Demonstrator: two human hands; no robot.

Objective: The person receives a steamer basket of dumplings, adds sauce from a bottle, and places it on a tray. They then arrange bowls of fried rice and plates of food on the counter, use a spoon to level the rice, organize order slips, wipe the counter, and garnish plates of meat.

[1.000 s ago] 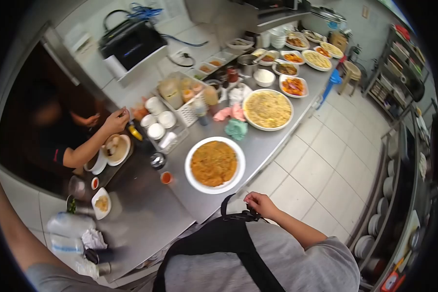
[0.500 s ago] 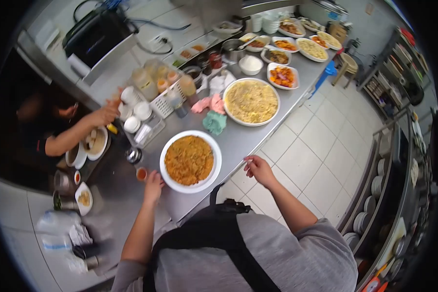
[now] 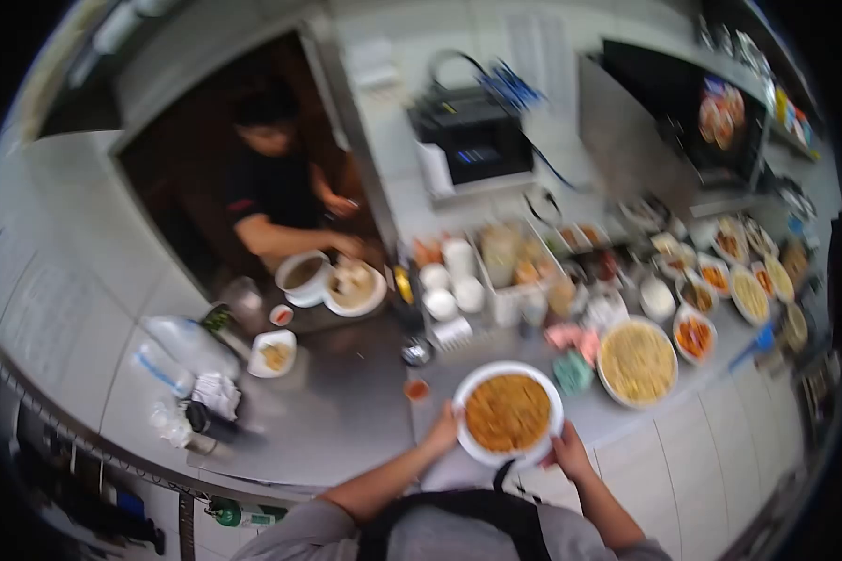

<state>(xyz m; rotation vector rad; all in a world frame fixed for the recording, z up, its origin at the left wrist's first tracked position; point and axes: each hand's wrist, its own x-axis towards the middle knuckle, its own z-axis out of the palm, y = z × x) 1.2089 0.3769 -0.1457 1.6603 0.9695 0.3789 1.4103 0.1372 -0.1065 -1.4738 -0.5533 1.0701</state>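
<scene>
A round white plate (image 3: pixel 469 440) heaped with orange-brown food (image 3: pixel 507 411) is at the front edge of the steel counter. My left hand (image 3: pixel 444 428) grips its left rim, and my right hand (image 3: pixel 569 453) holds the lower right rim. Whether the plate rests on the counter or is lifted cannot be made out. Just beyond my left hand stands a small cup of reddish sauce (image 3: pixel 416 389). A green cloth (image 3: pixel 573 372) and a pink cloth (image 3: pixel 575 340) lie to the right, beside a large plate of pale yellow food (image 3: pixel 637 363).
Behind the counter, a co-worker (image 3: pixel 285 201) in dark clothes reaches toward a white bowl of food (image 3: pixel 355 288). A metal shaker (image 3: pixel 416 352), white cups (image 3: pixel 440 303) and a basket of bottles (image 3: pixel 515 271) line the back. Several filled dishes stand far right; plastic bags (image 3: pixel 182 351) lie left.
My view has swung left and up. My right hand, apart from the plate before, now grips its rim. The left hand has closed on the other side.
</scene>
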